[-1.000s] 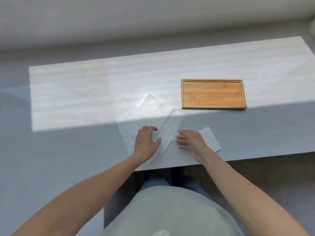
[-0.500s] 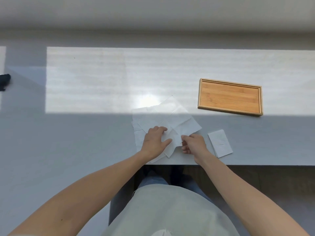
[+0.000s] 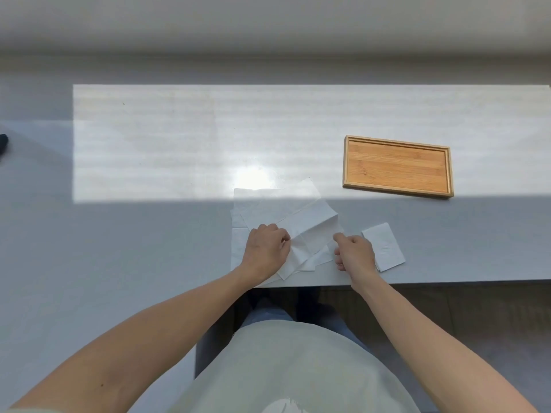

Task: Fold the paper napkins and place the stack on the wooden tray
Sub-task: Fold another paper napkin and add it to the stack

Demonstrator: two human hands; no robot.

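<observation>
Several white paper napkins (image 3: 283, 208) lie unfolded and overlapping near the table's front edge. The top napkin (image 3: 313, 226) is creased and partly lifted. My left hand (image 3: 265, 251) pinches its left part, and my right hand (image 3: 354, 253) pinches its right corner. One folded napkin (image 3: 384, 248) lies flat just right of my right hand. The wooden tray (image 3: 398, 166) sits bare at the back right, apart from the napkins.
The grey table (image 3: 149, 234) has a bright sunlit band across its middle. Its front edge runs just below my hands. A small dark object (image 3: 3, 143) shows at the far left edge.
My right hand came off the folded napkin and moved left to the loose pile. Both hands closed on the top napkin, and its right corner has been lifted.
</observation>
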